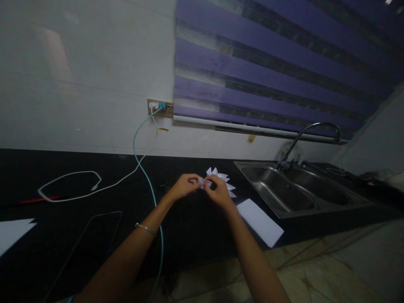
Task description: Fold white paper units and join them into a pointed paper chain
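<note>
Between both hands, above the black countertop, is a small piece of folded white paper (pixel 203 182). My left hand (pixel 186 186) pinches its left side with thumb and fingers closed. On the opposite side, my right hand (pixel 218 190) grips it in a pinch too. Just behind and right of my right hand lie several pointed folded paper pieces (pixel 222 176), partly hidden by that hand. A stack of white paper strips (pixel 261 223) rests to the right of my right forearm. The exact fold of the held piece is too small to make out.
A double steel sink (pixel 274 189) with a curved faucet (pixel 295 141) is on the right. Teal (pixel 150 185) and white cables (pixel 118 184) run from the wall outlet (pixel 160 108) across the black counter (pixel 189 235). White sheets (pixel 14 233) lie far left.
</note>
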`<state>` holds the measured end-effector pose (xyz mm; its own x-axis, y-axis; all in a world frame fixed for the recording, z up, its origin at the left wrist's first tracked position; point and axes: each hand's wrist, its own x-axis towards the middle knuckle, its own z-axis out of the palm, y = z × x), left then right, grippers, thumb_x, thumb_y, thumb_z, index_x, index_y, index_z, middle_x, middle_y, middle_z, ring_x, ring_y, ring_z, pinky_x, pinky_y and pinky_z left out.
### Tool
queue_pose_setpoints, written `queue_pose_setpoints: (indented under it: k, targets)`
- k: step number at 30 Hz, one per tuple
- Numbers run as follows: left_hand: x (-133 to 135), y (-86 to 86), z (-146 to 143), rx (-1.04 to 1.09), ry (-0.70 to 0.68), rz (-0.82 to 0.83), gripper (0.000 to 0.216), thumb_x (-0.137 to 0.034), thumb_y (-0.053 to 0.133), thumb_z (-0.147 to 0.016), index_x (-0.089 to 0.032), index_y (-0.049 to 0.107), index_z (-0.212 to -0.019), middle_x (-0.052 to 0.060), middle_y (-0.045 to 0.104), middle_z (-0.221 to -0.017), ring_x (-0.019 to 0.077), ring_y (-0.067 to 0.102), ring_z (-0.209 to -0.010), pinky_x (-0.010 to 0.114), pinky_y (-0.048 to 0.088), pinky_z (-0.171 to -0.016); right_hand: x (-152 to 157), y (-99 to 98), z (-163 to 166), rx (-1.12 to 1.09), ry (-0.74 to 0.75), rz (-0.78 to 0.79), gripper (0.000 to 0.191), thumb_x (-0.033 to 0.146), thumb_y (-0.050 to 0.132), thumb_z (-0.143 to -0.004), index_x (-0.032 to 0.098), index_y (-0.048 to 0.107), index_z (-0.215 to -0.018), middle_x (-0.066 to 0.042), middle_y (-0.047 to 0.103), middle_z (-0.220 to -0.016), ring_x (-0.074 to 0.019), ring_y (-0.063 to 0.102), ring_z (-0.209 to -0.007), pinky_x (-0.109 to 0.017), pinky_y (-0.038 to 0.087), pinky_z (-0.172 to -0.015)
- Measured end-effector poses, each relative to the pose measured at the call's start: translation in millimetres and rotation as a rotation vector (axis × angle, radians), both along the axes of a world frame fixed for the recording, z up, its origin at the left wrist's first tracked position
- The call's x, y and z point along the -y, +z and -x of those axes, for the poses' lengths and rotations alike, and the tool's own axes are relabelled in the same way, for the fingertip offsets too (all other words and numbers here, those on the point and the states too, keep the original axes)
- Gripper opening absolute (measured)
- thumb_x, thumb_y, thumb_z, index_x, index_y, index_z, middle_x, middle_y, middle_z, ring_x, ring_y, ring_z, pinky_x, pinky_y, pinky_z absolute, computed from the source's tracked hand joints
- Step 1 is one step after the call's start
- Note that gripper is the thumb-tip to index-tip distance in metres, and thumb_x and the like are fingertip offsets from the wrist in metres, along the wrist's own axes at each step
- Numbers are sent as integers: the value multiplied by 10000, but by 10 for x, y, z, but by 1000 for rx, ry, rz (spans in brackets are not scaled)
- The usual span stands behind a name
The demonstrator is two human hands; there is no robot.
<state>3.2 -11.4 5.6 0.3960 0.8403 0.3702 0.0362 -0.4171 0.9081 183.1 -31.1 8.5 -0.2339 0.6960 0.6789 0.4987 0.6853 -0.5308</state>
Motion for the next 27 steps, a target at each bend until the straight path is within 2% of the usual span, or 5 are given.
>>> queue_pose_setpoints:
  k: [8, 11, 15, 19, 27]
  targets:
    - [-24, 36, 5, 132, 36, 24, 305, -359, 704, -708, -111, 662, -881, 48, 667, -683, 89, 547, -499, 187, 404, -453, 28, 78, 5, -141, -1, 74, 155, 321, 609, -795, 201, 677, -866, -42, 614, -820, -168, 543, -740, -275, 426, -653]
    - [-6, 72, 10, 190, 52, 84, 321, -365, 697, -718, -115, 645, -914, 40, 659, -657, 87, 545, -483, 156, 332, -388, 39, 99, -6, -204, -2, 98, 204, 347, 606, -807, 215, 709, -922, -44, 631, -818, -168, 544, -724, -285, 428, -654]
    - [-4, 66, -9, 306, 30, 153, 361, -365, 713, -703, -107, 611, -934, 73, 676, -710, 95, 561, -484, 145, 301, -351, 35, 81, 3, -309, 62, 238, 346, 385, 601, -807, 227, 667, -1108, -46, 679, -865, -182, 581, -722, -290, 453, -622]
    - [-5, 40, -18, 358, -20, 127, 349, -355, 722, -694, -106, 615, -914, 63, 672, -688, 95, 556, -462, 150, 311, -342, 41, 79, 47, -348, 177, 386, 352, 411, 603, -803, 223, 681, -1090, -38, 690, -771, -166, 585, -610, -273, 461, -531]
    - [80, 104, -19, 299, -11, 91, 376, -350, 715, -706, -103, 651, -982, 73, 680, -729, 101, 567, -498, 164, 335, -353, 44, 128, 37, -415, 175, 325, 266, 395, 617, -799, 239, 724, -987, -46, 712, -909, -222, 646, -817, -340, 519, -702]
